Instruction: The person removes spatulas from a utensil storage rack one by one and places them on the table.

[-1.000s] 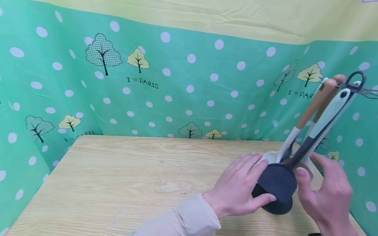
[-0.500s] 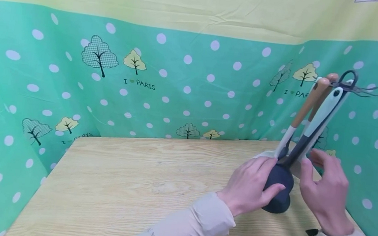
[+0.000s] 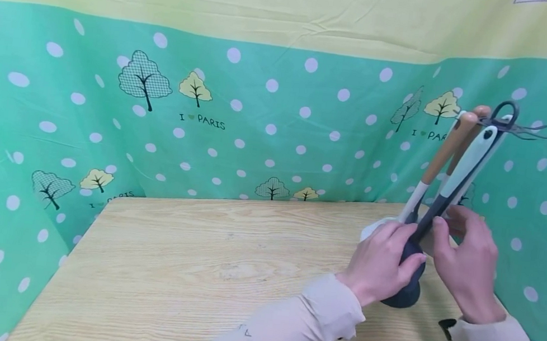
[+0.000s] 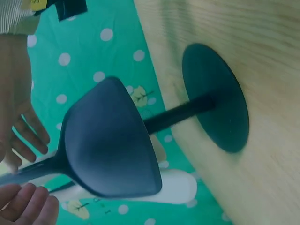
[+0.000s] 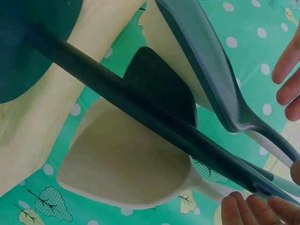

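Note:
A utensil rack stands at the right of the table, its round dark base (image 3: 400, 298) below and a looped top with thin hooks (image 3: 507, 121) above. From it hang a dark turner (image 4: 103, 145) with a mint handle (image 3: 469, 159), a pale turner (image 5: 126, 159) and utensils with brown handles (image 3: 451, 145). My left hand (image 3: 384, 262) lies along the left and front of the cluster, thumb over the dark turner. On the other side, my right hand (image 3: 468, 260) has relaxed fingers close to the utensil necks. In the right wrist view, fingertips (image 5: 253, 211) reach the dark post (image 5: 117, 103).
Bare wood tabletop (image 3: 192, 262) extends to the left of the rack. A green dotted curtain (image 3: 260, 112) rises along the back and both sides, close behind the utensils. The table's right edge runs near the right forearm.
My left hand has moved right and slightly up, covering more of the dark turner. My right hand has edged up and left toward the necks. The view shifted slightly; the rack stays in place.

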Demonstrator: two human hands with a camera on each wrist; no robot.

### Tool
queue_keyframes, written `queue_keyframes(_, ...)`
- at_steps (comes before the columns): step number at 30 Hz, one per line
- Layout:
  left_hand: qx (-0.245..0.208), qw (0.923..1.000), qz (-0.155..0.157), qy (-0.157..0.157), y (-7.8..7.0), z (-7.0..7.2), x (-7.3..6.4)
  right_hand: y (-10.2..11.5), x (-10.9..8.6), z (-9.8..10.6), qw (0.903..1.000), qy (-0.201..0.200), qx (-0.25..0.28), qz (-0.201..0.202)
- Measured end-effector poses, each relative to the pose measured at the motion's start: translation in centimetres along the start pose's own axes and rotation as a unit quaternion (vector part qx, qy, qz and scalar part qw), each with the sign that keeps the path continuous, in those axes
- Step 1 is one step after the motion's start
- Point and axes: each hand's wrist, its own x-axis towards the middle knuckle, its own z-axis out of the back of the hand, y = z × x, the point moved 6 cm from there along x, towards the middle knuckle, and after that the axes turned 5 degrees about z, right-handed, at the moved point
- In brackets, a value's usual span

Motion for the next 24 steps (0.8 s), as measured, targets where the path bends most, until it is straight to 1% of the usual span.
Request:
queue_keyframes(5,-0.04,0.9986,0.029,-0.018,0.1,-0.5,0.4,-0.4,0.5,-0.4,0.9996,0.011,0.012,-0.024)
queue_keyframes(8,-0.059,0.9969,0.045,-0.029,0.4,-0.8,0.6,-0.7,0.6,-0.6,0.9986,0.023,0.009,-0.046)
queue_keyframes(10,-0.067,0.9959,0.053,-0.032,0.5,-1.0,0.7,-1.0,0.5,-0.8,0.9975,0.034,0.005,-0.061)
queue_keyframes(14,-0.086,0.9934,0.072,-0.026,0.6,-1.7,0.9,-1.6,0.2,-1.2,0.9945,0.052,0.009,-0.09)
queue_keyframes(19,-0.106,0.9896,0.094,-0.025,0.6,-2.3,0.9,-2.2,0.1,-1.7,0.9926,0.046,0.017,-0.111)
queue_keyframes(21,-0.112,0.9882,0.1,-0.031,0.6,-2.5,1.0,-2.4,0.0,-1.9,0.9923,0.042,0.018,-0.115)
queue_keyframes(24,-0.118,0.9862,0.106,-0.048,0.8,-2.6,1.1,-2.5,-0.1,-2.2,0.9927,0.038,0.017,-0.113)
